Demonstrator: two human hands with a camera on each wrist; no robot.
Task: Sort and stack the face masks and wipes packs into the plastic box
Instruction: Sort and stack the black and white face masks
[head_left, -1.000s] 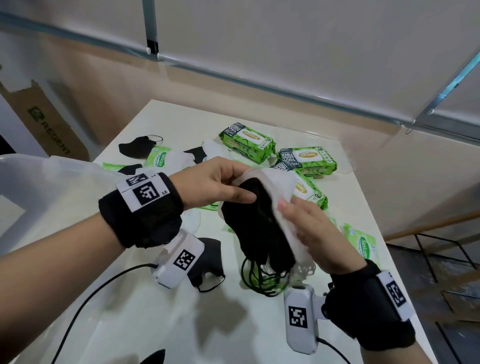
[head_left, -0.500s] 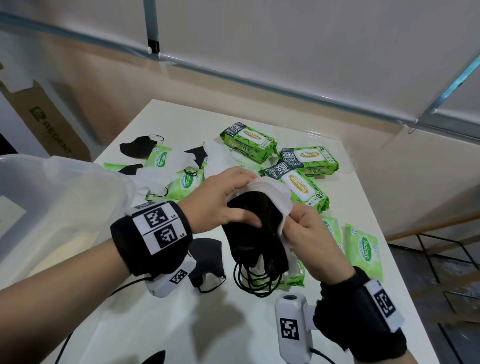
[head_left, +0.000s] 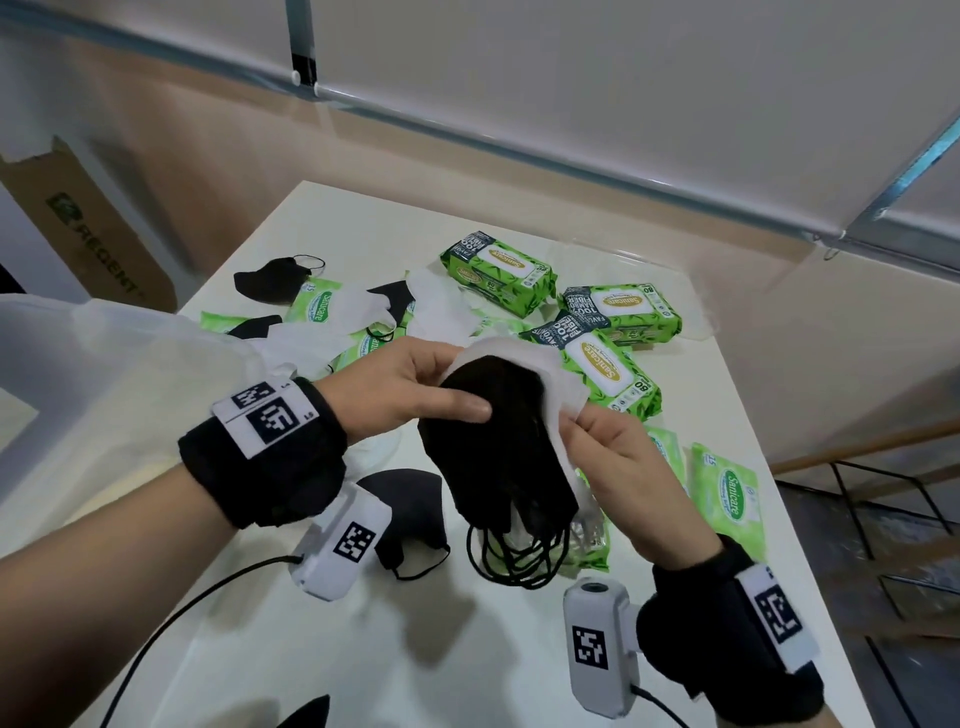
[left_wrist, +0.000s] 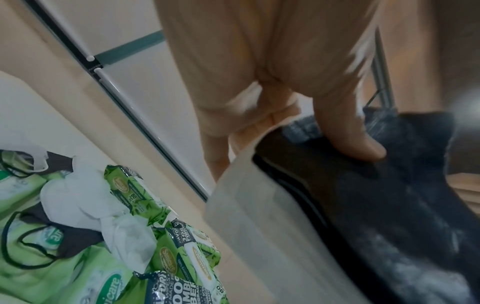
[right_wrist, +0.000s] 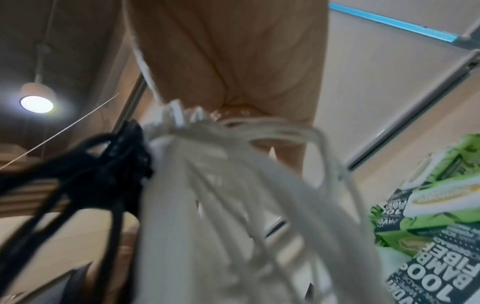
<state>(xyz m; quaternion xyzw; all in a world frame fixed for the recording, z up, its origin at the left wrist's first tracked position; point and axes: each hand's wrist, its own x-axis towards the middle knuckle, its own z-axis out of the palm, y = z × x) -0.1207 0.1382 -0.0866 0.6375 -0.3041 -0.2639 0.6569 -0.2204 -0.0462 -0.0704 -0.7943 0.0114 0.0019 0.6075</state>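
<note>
Both hands hold a stack of face masks above the table: black masks in front, white ones behind. My left hand pinches the stack's top, thumb across the black mask. My right hand grips the white masks' right edge. Black and white ear loops dangle below in the right wrist view. Large green wipes packs and small flat packs lie on the table. The translucent plastic box stands at the left.
Loose black masks and white masks lie among the packs at the back of the white table. Another black mask lies under my left wrist. A cardboard box leans at the far left. The table's right edge drops to the floor.
Both hands have stayed on the mask stack, shifting grip slightly. My right hand slid from the front of the white masks to their right edge, and the stack hangs more upright.
</note>
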